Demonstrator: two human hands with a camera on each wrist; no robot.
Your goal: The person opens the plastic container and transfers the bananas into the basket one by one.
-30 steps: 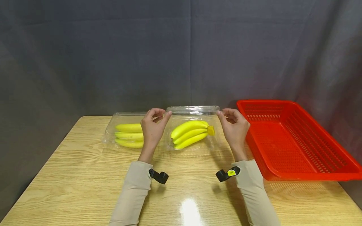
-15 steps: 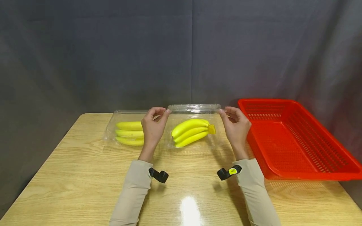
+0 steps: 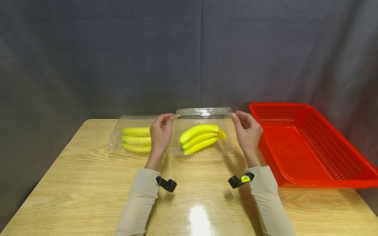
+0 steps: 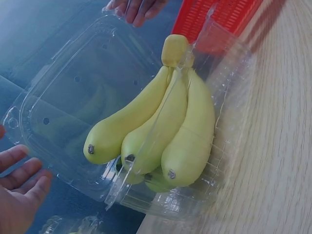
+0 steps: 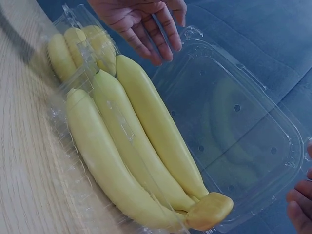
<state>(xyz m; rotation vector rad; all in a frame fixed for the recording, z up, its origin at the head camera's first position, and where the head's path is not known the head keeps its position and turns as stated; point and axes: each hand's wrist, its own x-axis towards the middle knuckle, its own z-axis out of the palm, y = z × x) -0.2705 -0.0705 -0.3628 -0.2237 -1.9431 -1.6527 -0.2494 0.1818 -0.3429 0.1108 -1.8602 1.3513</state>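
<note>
In the head view a hinged clear plastic clamshell box stands open at the table's middle, holding a bunch of yellow bananas (image 3: pixel 202 137). Its raised lid (image 3: pixel 203 113) leans up behind the fruit. My left hand (image 3: pixel 160 136) pinches the lid's left corner between thumb and fingers. At the right corner, my right hand (image 3: pixel 248 131) pinches the same lid. Both wrist views show the bananas lying in the base, stem (image 5: pixel 210 210) toward the right side. A second clear box (image 3: pixel 116 141) with bananas (image 3: pixel 136 140) sits to the left, partly hidden by my left hand.
A large red plastic basket (image 3: pixel 282 170) with slotted sides stands at the right of the wooden table (image 3: pixel 88 196). Behind the table hangs a dark grey cloth (image 3: pixel 147 59), close to the boxes' far edges.
Both hands have shifted slightly outward along the lid's corners, the left thumb moving left and the right thumb right. The lid stays raised. The bananas and basket keep their places.
</note>
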